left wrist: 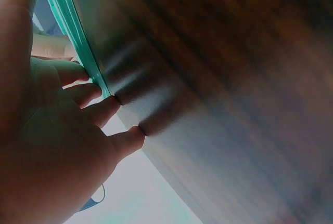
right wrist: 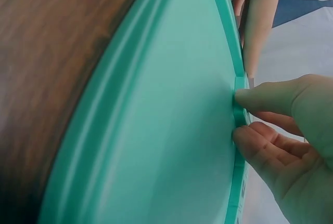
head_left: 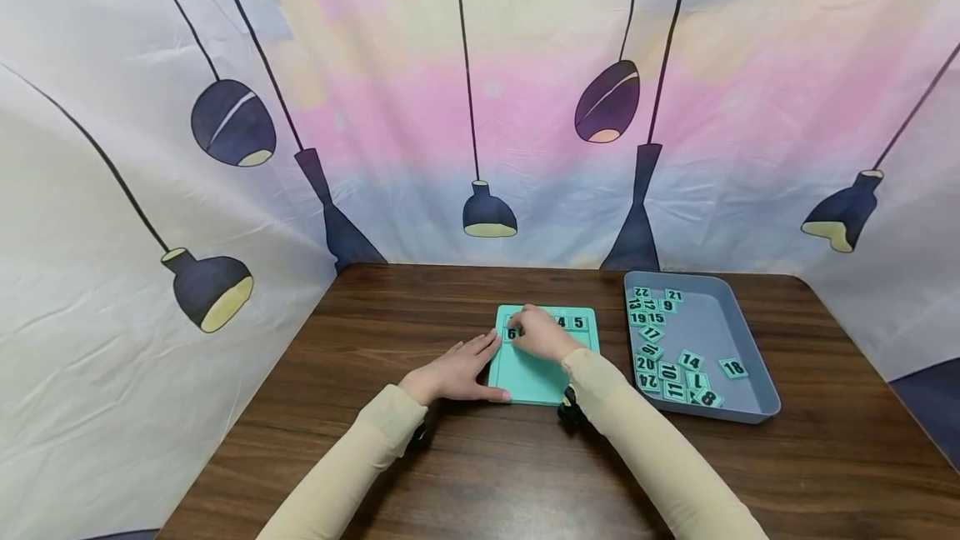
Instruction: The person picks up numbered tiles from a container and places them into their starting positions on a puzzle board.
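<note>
A flat turquoise number board (head_left: 528, 369) lies on the table, with number tiles (head_left: 578, 323) along its far end. My right hand (head_left: 543, 336) reaches over that end. In the right wrist view, its thumb and index finger pinch a small turquoise number tile (right wrist: 239, 114) at the row's near edge; its number is hidden. Just left of these fingers is the tile marked 6 (head_left: 512, 333). My left hand (head_left: 461, 371) lies spread along the board's left side. Its fingertips (left wrist: 112, 103) touch the tabletop and board edge, with the thumb by the near left corner.
A grey-blue tray (head_left: 738, 319) stands right of the board. Several loose number tiles lie in it, mostly toward its left and near sides, with the 18 tile (head_left: 733, 368) further right. The brown wooden table (head_left: 405, 315) reaches back to a printed cloth backdrop (head_left: 420, 215).
</note>
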### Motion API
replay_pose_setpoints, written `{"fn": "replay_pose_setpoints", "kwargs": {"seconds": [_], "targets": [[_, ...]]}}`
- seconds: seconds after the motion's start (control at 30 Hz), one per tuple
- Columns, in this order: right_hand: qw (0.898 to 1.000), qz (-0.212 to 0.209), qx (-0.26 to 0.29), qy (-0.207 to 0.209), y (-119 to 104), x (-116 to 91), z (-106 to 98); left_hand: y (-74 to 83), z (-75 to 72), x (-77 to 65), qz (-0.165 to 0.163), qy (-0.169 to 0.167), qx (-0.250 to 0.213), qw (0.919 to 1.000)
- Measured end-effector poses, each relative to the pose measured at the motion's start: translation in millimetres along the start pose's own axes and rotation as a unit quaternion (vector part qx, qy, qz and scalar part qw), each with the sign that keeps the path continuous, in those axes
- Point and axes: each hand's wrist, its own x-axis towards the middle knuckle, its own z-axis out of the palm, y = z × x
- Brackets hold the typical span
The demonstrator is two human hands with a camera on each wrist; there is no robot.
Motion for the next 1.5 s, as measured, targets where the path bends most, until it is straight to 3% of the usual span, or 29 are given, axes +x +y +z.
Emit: {"fn": "replay_pose_setpoints", "kwargs": {"seconds": [0.37,0.67,1.03,1.5], "targets": [[1.0,0.008,0.004,0.003,-2.4,2.0,6.4,-0.1,3.3,-3.2,0.002,0.002,-0.006,1.0],[1.0,0.012,0.024,-0.008,1.4,-1.9,-7.4,-2.8,6.0,-2.2,0.002,0.001,-0.003,1.0],[0.997,0.041,0.057,0.012,33.9,-17.5,-56.4,-2.9,4.0,0.2,-0.003,0.005,0.008,0.9999],[0.995,0.091,0.032,0.031,90.0,-72.8,-127.6,-0.9,-0.9,-0.4,0.005,0.002,0.005,1.0]]}}
